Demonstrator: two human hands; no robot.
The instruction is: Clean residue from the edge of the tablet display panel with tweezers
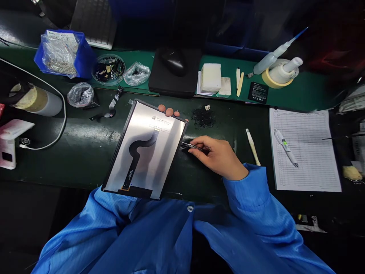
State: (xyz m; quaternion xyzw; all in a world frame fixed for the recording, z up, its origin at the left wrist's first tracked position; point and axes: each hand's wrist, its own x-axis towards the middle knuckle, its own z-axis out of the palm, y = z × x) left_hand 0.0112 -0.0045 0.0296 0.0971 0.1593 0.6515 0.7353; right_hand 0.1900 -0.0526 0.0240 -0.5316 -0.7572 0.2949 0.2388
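While a display panel (148,148) was gripped above the dark surface (85,144), tweezers (190,146) were pinched at its right edge.
The panel, silvery back up, was held close to the body, its long axis running from near-left to far-right. It lay just left of the right hand (221,156), the nearer one, which was closed on the tweezers. Their tips pointed left at the panel's edge, and contact could not be told. The left hand (170,111) was mostly hidden, its fingertips curled over the far edge in a grip. A square code and fine print near the panel's top could not be read.
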